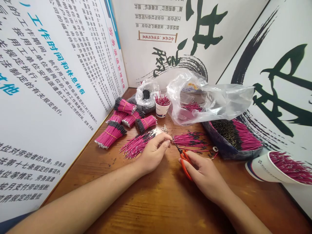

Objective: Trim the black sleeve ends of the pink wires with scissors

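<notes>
Red-handled pliers [185, 162] in the right of two hands [203, 174]

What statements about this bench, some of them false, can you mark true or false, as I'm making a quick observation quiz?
1. The right hand holds an orange-handled tool. True.
2. The left hand is spread wide open. False: its thumb and fingers are pinched together near the tool's tip.
3. The paper cup at the right edge is empty. False: it is full of magenta pieces.
4. A band holds the nearest bundle at the left together. True.
5. The large clear plastic bag is left of the farther paper cup. False: it is to the right.
</notes>
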Demonstrator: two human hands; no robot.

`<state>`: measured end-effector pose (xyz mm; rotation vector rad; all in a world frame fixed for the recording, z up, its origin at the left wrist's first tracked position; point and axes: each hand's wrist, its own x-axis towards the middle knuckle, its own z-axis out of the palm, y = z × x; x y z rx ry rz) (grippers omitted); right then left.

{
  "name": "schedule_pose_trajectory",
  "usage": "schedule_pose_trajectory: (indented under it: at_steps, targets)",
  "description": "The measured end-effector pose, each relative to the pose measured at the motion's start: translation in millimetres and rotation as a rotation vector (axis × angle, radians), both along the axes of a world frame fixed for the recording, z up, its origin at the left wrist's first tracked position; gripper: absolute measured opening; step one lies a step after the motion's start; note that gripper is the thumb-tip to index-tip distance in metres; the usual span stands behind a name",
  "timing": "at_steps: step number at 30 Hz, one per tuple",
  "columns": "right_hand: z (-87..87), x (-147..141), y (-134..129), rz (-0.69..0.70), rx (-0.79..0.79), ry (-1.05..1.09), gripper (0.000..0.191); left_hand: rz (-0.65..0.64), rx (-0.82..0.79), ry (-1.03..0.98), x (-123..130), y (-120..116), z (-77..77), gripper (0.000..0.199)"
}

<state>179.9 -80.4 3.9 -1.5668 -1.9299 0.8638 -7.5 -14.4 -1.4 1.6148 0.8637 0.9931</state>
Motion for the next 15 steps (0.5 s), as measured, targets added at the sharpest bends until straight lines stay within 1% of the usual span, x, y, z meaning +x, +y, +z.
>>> schedule_pose_trajectory:
  at_steps: [6,15]
  targets:
    - [0.7,-1.1,0.7,-0.011,-0.013,0.033,0.029,-0.003,0.015,0.004,-0.6,-0.2,2.9,0.017]
    - [2.1,-2.0,-0.6,0.007,-0.012,0.027,0.028,-0.008,0.038,0.006,0.4,0.6,4.3,0.016]
